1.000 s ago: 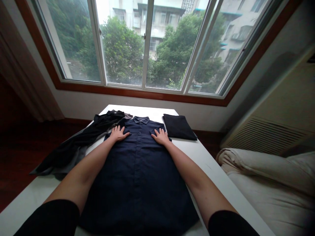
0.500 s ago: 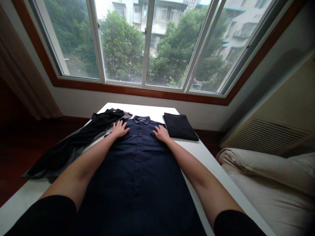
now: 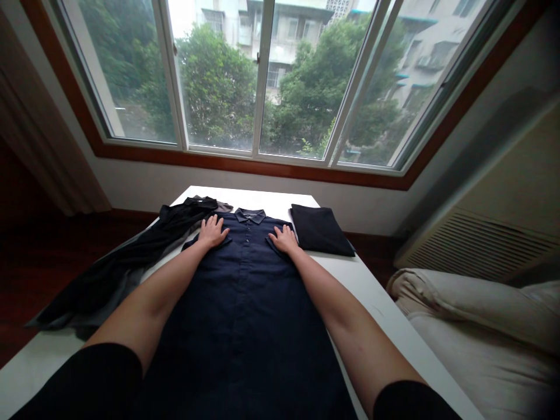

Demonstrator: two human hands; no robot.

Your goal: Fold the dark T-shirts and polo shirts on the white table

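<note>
A dark navy button-up shirt (image 3: 245,291) lies front side up, its collar toward the window and its lower part running toward me. My left hand (image 3: 212,231) rests flat on the shirt's left shoulder and sleeve area, fingers spread. On the opposite shoulder, my right hand (image 3: 284,238) lies with its fingers stretched out. Neither hand grips the cloth. Both sleeves lie close along the shirt's sides, partly covered by my hands and forearms.
All this lies on a white table (image 3: 371,303). A folded black garment (image 3: 321,229) sits at its far right. Loose dark clothes (image 3: 118,274) hang over the left edge. To the right stands a pale cushioned seat (image 3: 476,315); beyond the table is a window (image 3: 258,87).
My hands stay on the shirt's shoulders, hardly moved. The view has shifted slightly, and the shirt appears a little lower and further left.
</note>
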